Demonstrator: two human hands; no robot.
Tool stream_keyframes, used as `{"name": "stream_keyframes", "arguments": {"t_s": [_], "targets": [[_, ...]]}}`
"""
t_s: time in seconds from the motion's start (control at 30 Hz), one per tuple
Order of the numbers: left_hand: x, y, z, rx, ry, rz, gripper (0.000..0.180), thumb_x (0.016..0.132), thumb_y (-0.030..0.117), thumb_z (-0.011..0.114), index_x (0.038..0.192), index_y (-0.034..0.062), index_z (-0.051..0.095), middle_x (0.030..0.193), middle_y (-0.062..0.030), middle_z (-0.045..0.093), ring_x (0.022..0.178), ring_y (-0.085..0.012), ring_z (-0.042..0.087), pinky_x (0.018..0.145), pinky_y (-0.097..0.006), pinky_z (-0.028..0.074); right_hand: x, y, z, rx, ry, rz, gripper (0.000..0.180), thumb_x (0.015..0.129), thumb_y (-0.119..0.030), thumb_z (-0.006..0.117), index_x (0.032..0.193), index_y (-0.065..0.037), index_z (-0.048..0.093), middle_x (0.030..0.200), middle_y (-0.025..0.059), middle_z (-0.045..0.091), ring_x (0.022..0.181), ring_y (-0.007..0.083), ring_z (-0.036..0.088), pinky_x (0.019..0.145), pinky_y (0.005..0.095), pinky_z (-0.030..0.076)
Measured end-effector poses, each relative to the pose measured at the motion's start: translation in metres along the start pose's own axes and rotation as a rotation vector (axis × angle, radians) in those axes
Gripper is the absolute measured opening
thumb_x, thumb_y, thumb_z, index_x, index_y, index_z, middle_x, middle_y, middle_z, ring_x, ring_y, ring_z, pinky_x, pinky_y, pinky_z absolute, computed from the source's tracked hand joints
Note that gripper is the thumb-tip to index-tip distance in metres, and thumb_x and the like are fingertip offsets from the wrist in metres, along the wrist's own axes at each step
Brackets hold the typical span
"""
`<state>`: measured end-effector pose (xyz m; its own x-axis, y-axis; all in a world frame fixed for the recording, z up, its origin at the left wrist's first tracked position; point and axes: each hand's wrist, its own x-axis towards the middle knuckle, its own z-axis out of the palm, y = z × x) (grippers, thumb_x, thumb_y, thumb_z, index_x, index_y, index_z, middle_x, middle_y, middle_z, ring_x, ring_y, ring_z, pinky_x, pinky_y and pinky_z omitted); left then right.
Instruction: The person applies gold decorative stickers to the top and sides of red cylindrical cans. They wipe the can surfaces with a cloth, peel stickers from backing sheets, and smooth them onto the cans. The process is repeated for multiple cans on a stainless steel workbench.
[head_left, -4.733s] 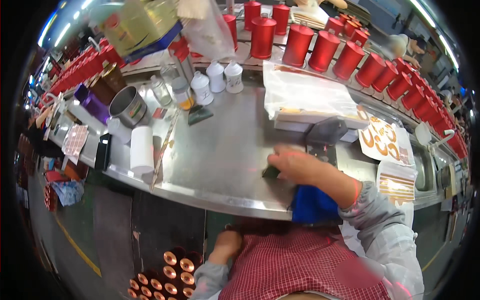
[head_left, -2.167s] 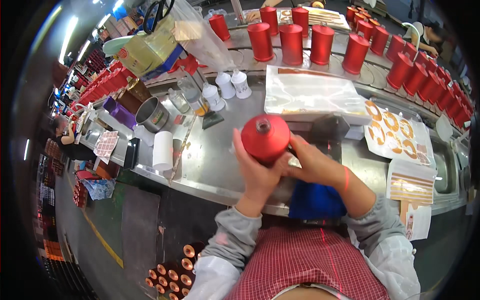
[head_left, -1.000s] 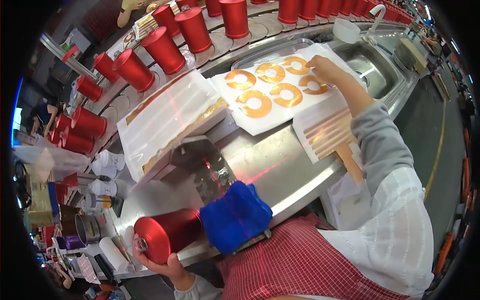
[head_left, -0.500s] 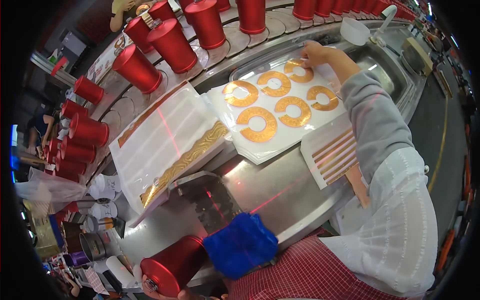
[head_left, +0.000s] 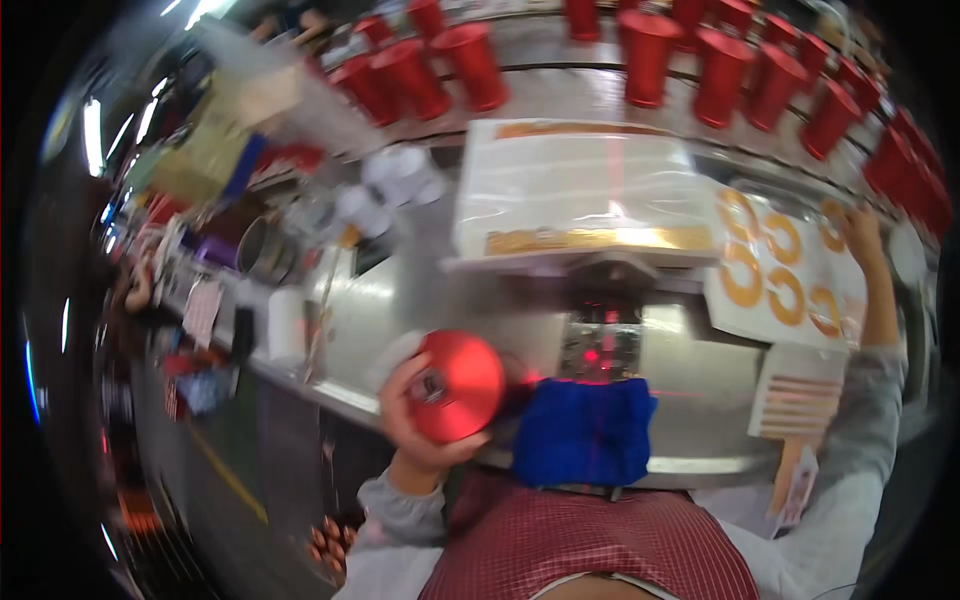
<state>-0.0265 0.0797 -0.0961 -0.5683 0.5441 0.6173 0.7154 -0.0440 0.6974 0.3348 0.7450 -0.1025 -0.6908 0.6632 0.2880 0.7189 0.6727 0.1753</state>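
Left hand [head_left: 415,425] is wrapped round a red spool [head_left: 458,387], fingers curled over its near end, thumb underneath: a firm hold, with the spool lifted just off the front edge of the steel bench [head_left: 400,320]. Right beside the spool, to its right, sits a blue cloth [head_left: 585,430] at the bench's edge.

Right hand [head_left: 862,232] is stretched far out, well away from the spool, fingertips on the white sheet [head_left: 790,275] of gold ring labels. Whether a label is pinched between the fingers is too blurred to tell; the hand lies fairly flat.

Beyond the cloth, a clear-wrapped stack [head_left: 580,185] with a gold strip, and behind that a row of red spools [head_left: 720,70] lining the back.

Progress, judging from this: one spool is in hand, several rings remain on the sheet, and I see no label on the held spool yet, so labelling looks still to come.
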Motion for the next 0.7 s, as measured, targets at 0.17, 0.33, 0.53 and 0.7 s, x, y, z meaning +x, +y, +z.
{"name": "stream_keyframes", "arguments": {"t_s": [0.17,0.33,0.53,0.7], "targets": [[-0.010,0.023,0.013,0.152,0.075,0.065,0.094,0.060,0.043,0.090,0.129,-0.0046,0.047,0.126,-0.0218,0.054,0.117,-0.0358,0.055,0.100,-0.044,0.044,-0.020,-0.175,-0.108,0.606,0.157,-0.137,0.015,0.091,-0.009,0.057,0.089,0.006,0.057,0.094,0.0148,0.052,0.087,0.0271,0.054,0.078,0.0345,0.044],[0.005,0.025,0.005,0.124,-0.007,0.099,0.088,0.070,0.041,0.085,0.132,-0.0050,0.044,0.132,-0.0226,0.049,0.121,-0.0370,0.049,0.104,-0.044,0.037,-0.062,-0.367,-0.226,1.088,0.203,-0.355,0.018,0.095,-0.014,0.058,0.092,0.003,0.058,0.107,0.0063,0.052,0.088,0.0113,0.052,0.074,0.0231,0.043],[0.006,0.015,-0.003,-0.083,-0.112,0.046,0.086,0.077,0.044,0.077,0.137,-0.0055,0.040,0.137,-0.0236,0.044,0.128,-0.0403,0.041,0.109,-0.046,0.030,-0.115,-0.494,-0.250,1.707,-0.068,-0.395,0.019,0.094,-0.015,0.061,0.084,0.000,0.058,0.105,0.0086,0.053,0.095,0.0153,0.051,0.085,0.0280,0.042],[0.006,0.028,-0.001,-0.733,-0.075,-0.229,0.066,0.092,0.034,0.063,0.140,-0.0016,0.036,0.136,-0.0148,0.045,0.128,-0.0222,0.044,0.109,-0.038,0.031,-0.142,-0.507,-0.221,1.633,-0.067,-0.318,0.019,0.094,-0.016,0.062,0.084,0.000,0.059,0.105,0.0095,0.053,0.096,0.0164,0.051,0.085,0.0282,0.042]]}}
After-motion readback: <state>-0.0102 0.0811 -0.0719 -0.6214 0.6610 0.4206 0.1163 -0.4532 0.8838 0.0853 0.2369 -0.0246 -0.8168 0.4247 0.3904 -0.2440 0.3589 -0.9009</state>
